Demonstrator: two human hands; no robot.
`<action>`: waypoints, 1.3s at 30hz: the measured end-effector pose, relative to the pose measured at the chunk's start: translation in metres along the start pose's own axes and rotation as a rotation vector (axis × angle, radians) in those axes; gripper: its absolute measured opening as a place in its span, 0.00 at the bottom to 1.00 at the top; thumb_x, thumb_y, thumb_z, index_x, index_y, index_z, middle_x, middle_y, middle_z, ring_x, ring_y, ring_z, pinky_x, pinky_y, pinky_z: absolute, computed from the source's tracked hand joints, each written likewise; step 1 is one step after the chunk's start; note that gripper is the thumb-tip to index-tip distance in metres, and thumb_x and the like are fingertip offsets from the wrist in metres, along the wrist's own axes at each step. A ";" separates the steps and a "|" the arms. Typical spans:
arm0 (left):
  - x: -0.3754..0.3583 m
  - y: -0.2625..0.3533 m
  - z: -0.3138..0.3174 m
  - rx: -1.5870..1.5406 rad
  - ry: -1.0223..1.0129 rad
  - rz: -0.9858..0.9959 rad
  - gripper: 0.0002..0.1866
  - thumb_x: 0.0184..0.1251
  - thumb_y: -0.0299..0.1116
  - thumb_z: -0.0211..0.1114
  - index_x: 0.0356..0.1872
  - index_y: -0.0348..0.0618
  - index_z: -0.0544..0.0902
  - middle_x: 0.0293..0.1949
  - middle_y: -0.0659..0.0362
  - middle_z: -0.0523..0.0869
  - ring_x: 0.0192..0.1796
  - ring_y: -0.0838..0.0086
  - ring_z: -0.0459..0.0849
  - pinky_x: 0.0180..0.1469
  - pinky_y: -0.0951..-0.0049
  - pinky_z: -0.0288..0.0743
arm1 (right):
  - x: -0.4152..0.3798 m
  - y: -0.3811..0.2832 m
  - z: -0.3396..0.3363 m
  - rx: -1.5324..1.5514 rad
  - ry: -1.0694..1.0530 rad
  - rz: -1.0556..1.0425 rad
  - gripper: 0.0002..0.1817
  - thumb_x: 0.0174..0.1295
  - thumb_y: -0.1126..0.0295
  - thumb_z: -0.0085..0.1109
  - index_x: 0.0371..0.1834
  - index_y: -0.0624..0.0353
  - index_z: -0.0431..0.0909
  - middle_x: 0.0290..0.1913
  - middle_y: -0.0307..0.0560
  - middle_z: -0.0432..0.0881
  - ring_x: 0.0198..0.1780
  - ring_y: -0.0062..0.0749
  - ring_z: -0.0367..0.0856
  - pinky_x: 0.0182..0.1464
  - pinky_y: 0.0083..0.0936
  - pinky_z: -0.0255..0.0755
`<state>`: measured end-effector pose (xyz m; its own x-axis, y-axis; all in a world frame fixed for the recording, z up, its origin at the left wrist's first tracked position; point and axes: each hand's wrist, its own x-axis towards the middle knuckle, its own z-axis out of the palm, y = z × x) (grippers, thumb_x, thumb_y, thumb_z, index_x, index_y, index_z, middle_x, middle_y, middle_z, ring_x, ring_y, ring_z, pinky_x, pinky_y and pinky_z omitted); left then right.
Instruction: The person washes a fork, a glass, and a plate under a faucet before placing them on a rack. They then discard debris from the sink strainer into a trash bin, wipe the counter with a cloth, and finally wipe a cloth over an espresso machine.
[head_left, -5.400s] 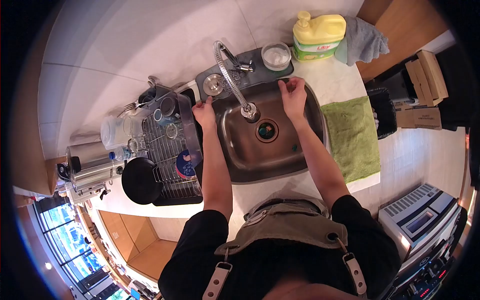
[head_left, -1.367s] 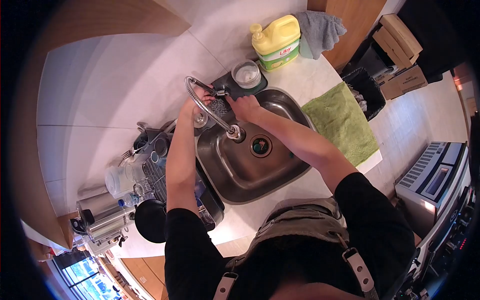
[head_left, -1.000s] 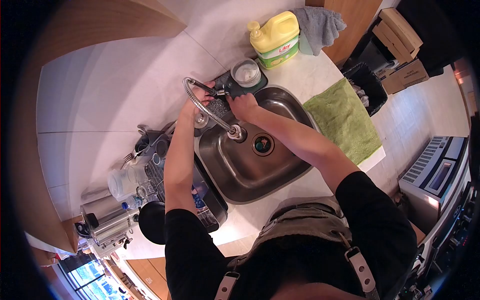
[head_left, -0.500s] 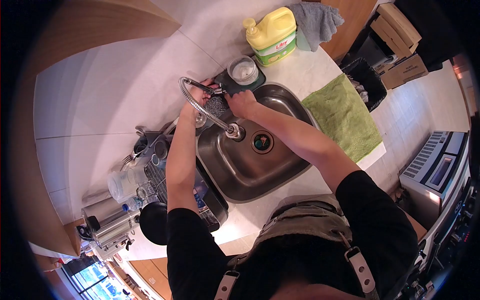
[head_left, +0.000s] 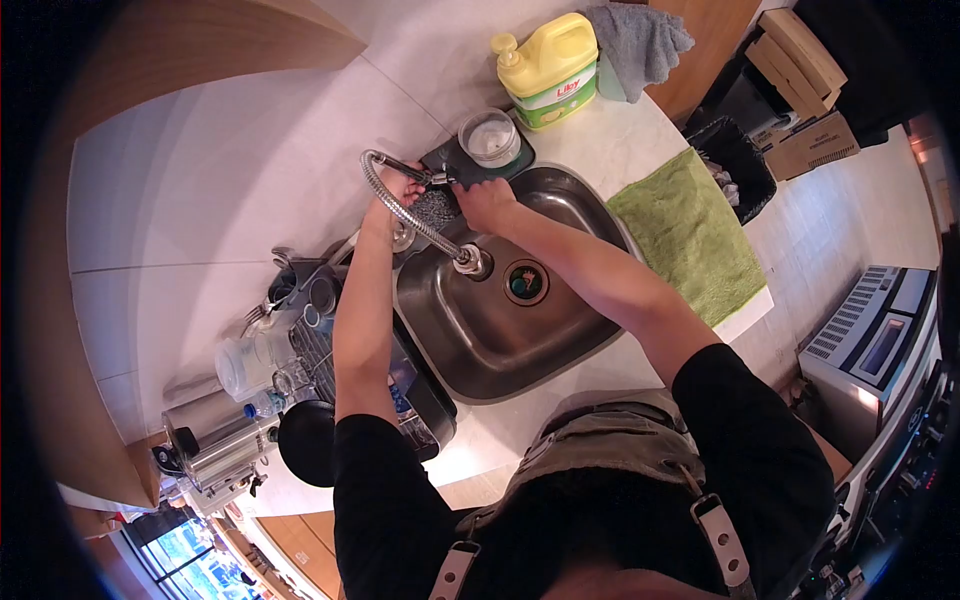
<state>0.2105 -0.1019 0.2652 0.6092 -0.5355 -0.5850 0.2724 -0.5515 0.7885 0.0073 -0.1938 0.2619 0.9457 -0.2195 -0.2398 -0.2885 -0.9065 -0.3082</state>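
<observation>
Both arms reach forward over the sink point(head_left: 480, 350), elbows bent, toward the faucet point(head_left: 430, 181) at its back rim. The left forearm runs nearly straight up past the dish rack point(head_left: 318, 365), and the left hand point(head_left: 402, 186) sits behind the faucet's arched spring hose point(head_left: 376, 185), on the wall side. Its fingers point inward toward the faucet base; metal crosses in front of them, so I cannot tell whether they grip anything.

The right forearm slants across the basin from the lower right, its wrist above the back rim. The right hand point(head_left: 484, 206) is knuckles-up with fingers curled under (the fingertips are hidden), at the front edge of the dark faucet mat point(head_left: 450, 160); whether it pinches that edge I cannot tell.

The mat lies behind the sink, around the faucet base, bearing a round clear tub point(head_left: 490, 140) at its right end. A steel-wool scrubber point(head_left: 433, 208) sits between the two hands.
</observation>
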 end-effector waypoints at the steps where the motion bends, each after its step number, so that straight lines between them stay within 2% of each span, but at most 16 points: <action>1: -0.003 0.004 0.001 0.025 0.005 -0.007 0.11 0.71 0.39 0.61 0.43 0.44 0.85 0.31 0.61 0.87 0.25 0.77 0.81 0.25 0.78 0.72 | 0.001 0.002 0.000 -0.012 0.001 -0.012 0.29 0.68 0.63 0.53 0.73 0.54 0.66 0.51 0.47 0.87 0.54 0.39 0.86 0.52 0.38 0.78; 5: -0.019 0.008 -0.003 0.060 0.052 0.082 0.14 0.71 0.39 0.58 0.46 0.42 0.87 0.29 0.62 0.88 0.29 0.74 0.86 0.28 0.78 0.80 | 0.010 0.002 -0.002 -0.038 -0.044 -0.026 0.26 0.70 0.65 0.49 0.72 0.54 0.67 0.54 0.47 0.86 0.55 0.40 0.86 0.53 0.39 0.78; 9: -0.016 -0.026 -0.028 0.829 0.345 0.717 0.12 0.64 0.31 0.61 0.45 0.41 0.87 0.36 0.50 0.90 0.36 0.60 0.89 0.40 0.66 0.83 | 0.008 0.003 -0.003 -0.001 -0.031 -0.026 0.25 0.71 0.67 0.48 0.71 0.54 0.69 0.55 0.47 0.86 0.56 0.41 0.86 0.54 0.40 0.78; 10: -0.024 -0.026 -0.028 0.786 0.278 0.779 0.14 0.59 0.26 0.59 0.45 0.40 0.87 0.40 0.46 0.88 0.40 0.56 0.89 0.46 0.63 0.81 | 0.009 0.002 -0.002 0.010 -0.023 -0.021 0.24 0.71 0.67 0.47 0.71 0.54 0.70 0.55 0.48 0.86 0.56 0.41 0.85 0.54 0.40 0.78; 14: -0.057 -0.008 -0.003 0.935 0.248 0.693 0.17 0.53 0.20 0.55 0.43 0.36 0.86 0.40 0.43 0.87 0.43 0.53 0.88 0.50 0.61 0.80 | 0.018 -0.001 0.001 0.041 -0.014 -0.012 0.22 0.72 0.67 0.46 0.69 0.53 0.72 0.55 0.49 0.85 0.57 0.43 0.85 0.54 0.40 0.79; 17: -0.046 -0.015 -0.002 0.939 0.290 0.770 0.17 0.57 0.23 0.56 0.46 0.37 0.87 0.40 0.42 0.88 0.45 0.51 0.88 0.51 0.60 0.80 | 0.023 0.002 0.006 0.027 0.004 -0.025 0.22 0.72 0.66 0.47 0.69 0.52 0.72 0.55 0.50 0.85 0.56 0.44 0.86 0.53 0.41 0.80; 20: -0.058 -0.013 0.001 0.904 0.270 0.691 0.20 0.57 0.20 0.54 0.50 0.39 0.86 0.45 0.43 0.88 0.49 0.52 0.87 0.55 0.61 0.79 | 0.029 -0.003 0.009 0.044 -0.031 0.022 0.22 0.72 0.66 0.47 0.69 0.50 0.72 0.55 0.50 0.85 0.56 0.44 0.86 0.52 0.41 0.81; 23: -0.015 -0.062 -0.030 0.545 0.092 0.741 0.23 0.55 0.17 0.53 0.53 0.38 0.83 0.50 0.47 0.88 0.55 0.56 0.86 0.59 0.64 0.78 | 0.026 -0.002 0.012 0.061 0.008 0.016 0.23 0.70 0.68 0.49 0.68 0.52 0.72 0.53 0.51 0.86 0.55 0.45 0.86 0.53 0.42 0.80; 24: -0.051 -0.043 -0.020 0.826 0.236 0.812 0.20 0.61 0.17 0.54 0.54 0.35 0.82 0.52 0.48 0.88 0.55 0.61 0.87 0.59 0.67 0.78 | 0.017 0.000 0.010 0.072 0.034 -0.021 0.23 0.69 0.69 0.51 0.68 0.54 0.72 0.52 0.52 0.86 0.54 0.45 0.86 0.54 0.42 0.80; 27: -0.094 -0.065 -0.012 -0.038 0.503 0.717 0.18 0.67 0.21 0.56 0.57 0.34 0.80 0.54 0.50 0.88 0.54 0.66 0.86 0.59 0.69 0.78 | -0.022 0.020 0.010 0.208 0.168 -0.145 0.24 0.66 0.69 0.57 0.66 0.61 0.72 0.50 0.54 0.86 0.51 0.45 0.87 0.52 0.42 0.81; 29: -0.127 -0.091 0.015 -0.363 0.768 0.659 0.13 0.71 0.24 0.57 0.54 0.38 0.78 0.48 0.52 0.87 0.48 0.67 0.86 0.54 0.69 0.80 | -0.046 0.044 0.036 0.434 0.315 -0.249 0.24 0.66 0.68 0.61 0.64 0.65 0.72 0.48 0.54 0.86 0.48 0.42 0.87 0.49 0.40 0.82; 31: -0.143 -0.122 0.040 -0.682 0.916 0.474 0.09 0.72 0.25 0.59 0.51 0.40 0.75 0.44 0.53 0.85 0.45 0.65 0.86 0.50 0.68 0.81 | -0.064 0.057 0.048 1.157 0.223 0.006 0.23 0.67 0.64 0.62 0.60 0.67 0.73 0.47 0.53 0.85 0.44 0.38 0.87 0.45 0.35 0.83; 32: -0.143 -0.132 0.050 -0.794 0.916 0.428 0.08 0.73 0.27 0.61 0.49 0.41 0.74 0.43 0.54 0.83 0.43 0.64 0.85 0.49 0.67 0.82 | -0.069 0.061 0.052 1.508 0.163 0.153 0.23 0.68 0.63 0.63 0.59 0.68 0.74 0.46 0.53 0.85 0.43 0.35 0.87 0.43 0.33 0.84; 35: -0.131 -0.159 0.060 -1.049 0.853 0.344 0.11 0.74 0.34 0.65 0.45 0.42 0.71 0.41 0.54 0.80 0.40 0.62 0.85 0.47 0.63 0.85 | -0.053 0.073 0.058 1.963 0.466 0.414 0.21 0.70 0.62 0.63 0.54 0.71 0.75 0.44 0.51 0.83 0.39 0.32 0.86 0.39 0.27 0.84; 37: -0.117 -0.163 0.054 -1.126 0.753 0.363 0.16 0.72 0.39 0.68 0.44 0.42 0.71 0.43 0.53 0.79 0.39 0.60 0.85 0.46 0.60 0.87 | -0.040 0.073 0.052 2.006 0.557 0.436 0.18 0.73 0.66 0.58 0.52 0.75 0.75 0.43 0.54 0.83 0.37 0.36 0.87 0.40 0.29 0.86; 39: -0.103 -0.165 0.041 -1.123 0.766 0.398 0.14 0.72 0.36 0.67 0.43 0.36 0.73 0.40 0.51 0.82 0.38 0.61 0.86 0.47 0.60 0.89 | -0.025 0.074 0.050 2.012 0.600 0.463 0.16 0.74 0.69 0.56 0.50 0.77 0.75 0.42 0.56 0.83 0.36 0.38 0.87 0.39 0.29 0.87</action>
<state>0.0728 0.0183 0.1871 0.9329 0.1422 -0.3309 0.2068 0.5409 0.8153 -0.0451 -0.2375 0.1988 0.5837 -0.6789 -0.4454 0.2037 0.6535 -0.7290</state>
